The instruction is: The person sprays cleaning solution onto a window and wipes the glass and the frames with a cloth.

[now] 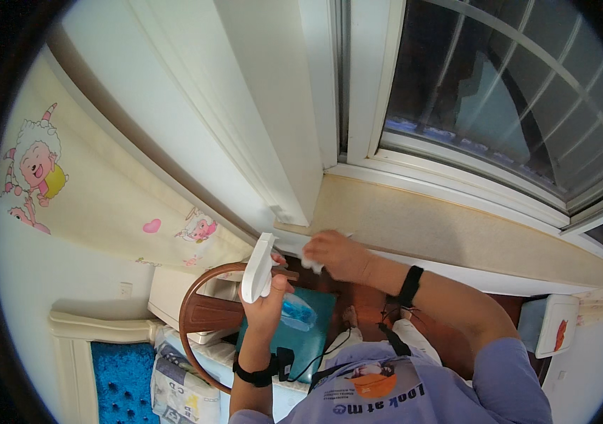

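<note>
My left hand point(267, 307) is closed around the neck of a spray bottle, whose white trigger head point(259, 270) points up and away from me. The bottle's clear body with blue liquid point(299, 312) shows below the hand. My right hand point(336, 254) grips a crumpled white cloth or tissue point(312, 265), just right of the sprayer and by the front edge of the beige windowsill point(397, 212). A white-framed window point(471, 153) with a dark pane stands beyond the sill.
A wooden chair point(187, 318) with a curved back and green seat point(320, 339) stands below my left hand. A patterned curtain point(100, 196) hangs at left, near a bed headboard point(71, 339). At right is a lidded plastic box point(555, 323). A thin cable point(315, 360) runs from my left wrist.
</note>
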